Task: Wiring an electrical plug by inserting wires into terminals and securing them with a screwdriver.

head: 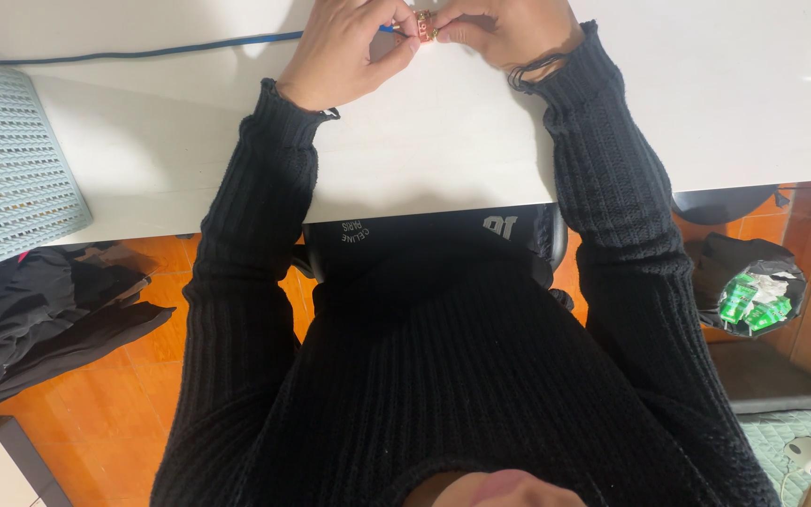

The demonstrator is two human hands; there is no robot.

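Observation:
My left hand (344,52) and my right hand (504,28) meet at the far edge of the white table (424,150), at the top of the view. Between their fingertips they pinch a small red and gold object (424,25). A blue cable (143,49) runs across the table from the left toward that object and seems to end at my left fingers. Both arms wear black ribbed knit sleeves. The tops of both hands are cut off by the frame edge.
A pale blue perforated basket (7,164) overhangs the table's left end. Black clothing (39,314) lies on the orange tiled floor at left. A black bin (748,286) holding green and white wrappers stands at right, with a grey mat (786,437) below it.

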